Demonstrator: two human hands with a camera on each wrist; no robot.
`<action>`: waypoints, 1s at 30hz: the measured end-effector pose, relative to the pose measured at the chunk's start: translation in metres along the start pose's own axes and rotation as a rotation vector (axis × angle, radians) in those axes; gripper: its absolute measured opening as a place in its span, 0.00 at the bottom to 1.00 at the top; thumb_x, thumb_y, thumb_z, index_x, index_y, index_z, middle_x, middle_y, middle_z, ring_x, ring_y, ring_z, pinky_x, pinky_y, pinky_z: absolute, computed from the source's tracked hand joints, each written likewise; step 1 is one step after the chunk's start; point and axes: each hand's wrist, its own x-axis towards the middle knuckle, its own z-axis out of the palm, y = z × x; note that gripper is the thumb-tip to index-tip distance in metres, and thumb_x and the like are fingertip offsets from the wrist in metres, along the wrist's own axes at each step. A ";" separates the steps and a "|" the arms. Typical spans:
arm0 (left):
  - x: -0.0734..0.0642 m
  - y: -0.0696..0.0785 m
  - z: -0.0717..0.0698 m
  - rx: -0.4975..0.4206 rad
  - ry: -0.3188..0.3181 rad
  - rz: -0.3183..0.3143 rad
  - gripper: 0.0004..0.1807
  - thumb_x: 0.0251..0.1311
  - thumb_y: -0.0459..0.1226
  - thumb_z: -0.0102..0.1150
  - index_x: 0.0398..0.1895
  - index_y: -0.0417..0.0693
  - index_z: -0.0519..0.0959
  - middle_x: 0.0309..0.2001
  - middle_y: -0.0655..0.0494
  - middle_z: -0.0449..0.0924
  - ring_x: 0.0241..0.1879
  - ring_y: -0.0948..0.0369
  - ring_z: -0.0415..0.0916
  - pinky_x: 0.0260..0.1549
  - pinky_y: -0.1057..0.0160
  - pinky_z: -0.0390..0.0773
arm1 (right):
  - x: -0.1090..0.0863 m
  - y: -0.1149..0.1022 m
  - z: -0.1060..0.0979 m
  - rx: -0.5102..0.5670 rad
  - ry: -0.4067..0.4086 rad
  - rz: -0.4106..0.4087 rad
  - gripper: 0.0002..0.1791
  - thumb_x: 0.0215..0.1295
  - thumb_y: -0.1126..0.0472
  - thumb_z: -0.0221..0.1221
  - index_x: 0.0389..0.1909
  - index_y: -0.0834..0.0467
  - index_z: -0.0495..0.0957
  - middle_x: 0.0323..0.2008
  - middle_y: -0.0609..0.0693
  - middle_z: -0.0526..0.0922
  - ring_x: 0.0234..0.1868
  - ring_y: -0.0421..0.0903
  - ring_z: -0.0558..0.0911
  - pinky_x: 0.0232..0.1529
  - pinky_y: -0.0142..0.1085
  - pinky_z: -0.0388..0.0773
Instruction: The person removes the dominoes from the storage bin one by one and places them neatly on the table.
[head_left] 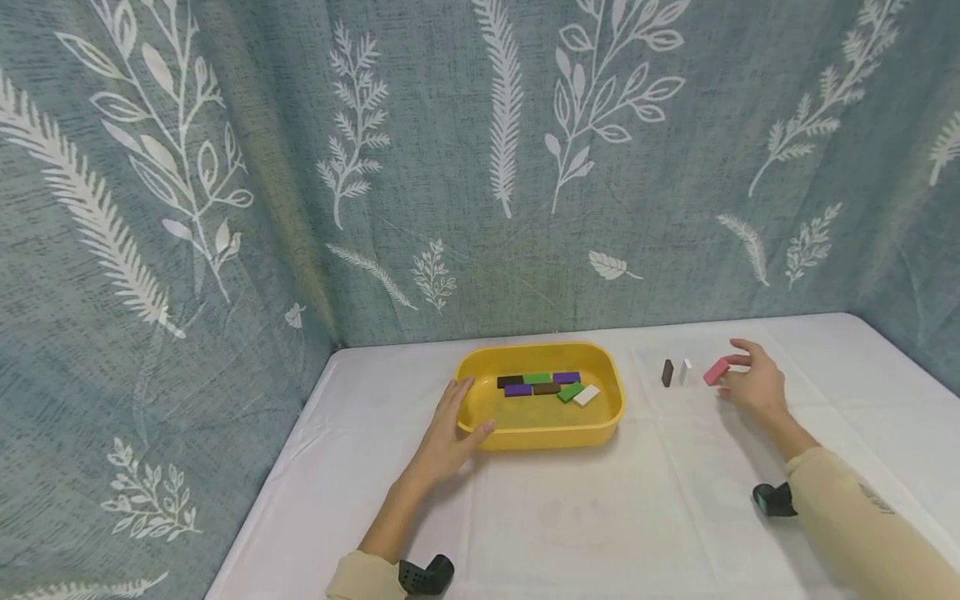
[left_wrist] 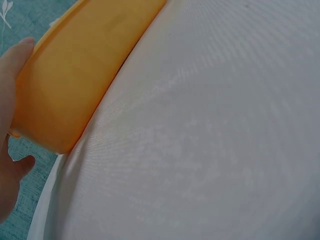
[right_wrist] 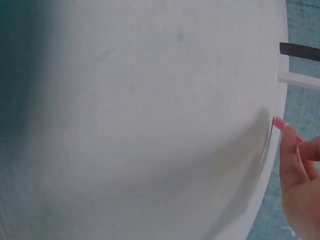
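At the right of the table in the head view, my right hand [head_left: 757,385] pinches a pink domino block [head_left: 716,372], which is tilted. The right wrist view shows the pink domino's lower end [right_wrist: 279,123] close to the tabletop. Just left of it stand a white domino [head_left: 686,372] and a dark domino [head_left: 667,373], both upright and apart. My left hand [head_left: 441,440] rests on the left end of a yellow tray [head_left: 551,437], fingers along its rim and thumb at the front edge. Inside the tray, several dominoes lie flat: black, green [head_left: 536,378], purple, brown and white.
A white cloth [head_left: 562,517] covers the table. Behind and to the left hangs a blue-green curtain [head_left: 450,167] with white leaf prints, close to the table's back edge. Dark wrist-worn devices [head_left: 427,575] sit at both sleeves.
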 end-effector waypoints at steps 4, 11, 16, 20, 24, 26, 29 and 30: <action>-0.001 -0.002 0.000 0.002 0.004 0.007 0.42 0.63 0.52 0.56 0.74 0.46 0.52 0.73 0.45 0.49 0.73 0.47 0.37 0.64 0.38 0.46 | 0.000 -0.001 -0.002 -0.014 -0.019 -0.012 0.31 0.59 0.76 0.47 0.66 0.73 0.57 0.53 0.75 0.71 0.34 0.59 0.84 0.23 0.27 0.78; -0.001 -0.003 0.001 0.000 0.006 0.019 0.41 0.63 0.51 0.56 0.74 0.46 0.52 0.73 0.46 0.50 0.73 0.48 0.37 0.64 0.38 0.45 | -0.001 0.003 -0.004 -0.010 -0.018 -0.058 0.29 0.59 0.75 0.46 0.64 0.73 0.59 0.52 0.74 0.73 0.28 0.53 0.85 0.23 0.27 0.78; -0.001 -0.002 0.002 -0.004 0.005 0.023 0.41 0.63 0.51 0.56 0.74 0.46 0.52 0.73 0.46 0.49 0.73 0.47 0.37 0.64 0.37 0.46 | -0.001 0.005 -0.005 -0.002 -0.014 -0.087 0.28 0.59 0.75 0.47 0.63 0.73 0.61 0.51 0.74 0.73 0.25 0.48 0.85 0.23 0.27 0.78; -0.001 -0.002 0.001 -0.005 0.003 0.025 0.41 0.64 0.51 0.56 0.74 0.46 0.52 0.73 0.45 0.50 0.73 0.46 0.37 0.64 0.37 0.45 | -0.002 0.005 -0.005 0.002 -0.015 -0.096 0.28 0.59 0.76 0.47 0.63 0.73 0.61 0.51 0.74 0.73 0.26 0.45 0.84 0.23 0.27 0.78; -0.001 -0.002 0.001 -0.001 0.004 0.030 0.41 0.64 0.51 0.56 0.74 0.46 0.52 0.73 0.45 0.50 0.72 0.46 0.37 0.64 0.38 0.45 | -0.003 0.005 -0.006 0.006 -0.018 -0.101 0.28 0.58 0.76 0.47 0.63 0.73 0.61 0.51 0.74 0.74 0.28 0.46 0.84 0.24 0.27 0.78; -0.001 -0.002 0.001 0.002 0.004 0.031 0.41 0.64 0.51 0.56 0.74 0.45 0.52 0.73 0.45 0.50 0.72 0.46 0.37 0.64 0.38 0.45 | -0.002 0.005 -0.006 0.007 -0.026 -0.101 0.28 0.59 0.76 0.48 0.63 0.73 0.61 0.51 0.74 0.73 0.30 0.49 0.84 0.24 0.27 0.78; -0.001 -0.002 0.001 0.005 0.004 0.030 0.41 0.64 0.51 0.56 0.74 0.45 0.52 0.73 0.45 0.50 0.72 0.46 0.37 0.64 0.38 0.45 | -0.001 0.005 -0.006 0.010 -0.051 -0.101 0.29 0.59 0.76 0.51 0.63 0.73 0.61 0.52 0.74 0.72 0.36 0.54 0.84 0.26 0.27 0.79; -0.001 -0.002 0.001 0.006 0.005 0.030 0.41 0.64 0.51 0.56 0.74 0.45 0.52 0.73 0.45 0.50 0.72 0.45 0.37 0.64 0.38 0.45 | -0.001 0.005 -0.006 0.010 -0.060 -0.101 0.29 0.59 0.76 0.51 0.63 0.73 0.61 0.53 0.74 0.72 0.37 0.56 0.83 0.26 0.27 0.79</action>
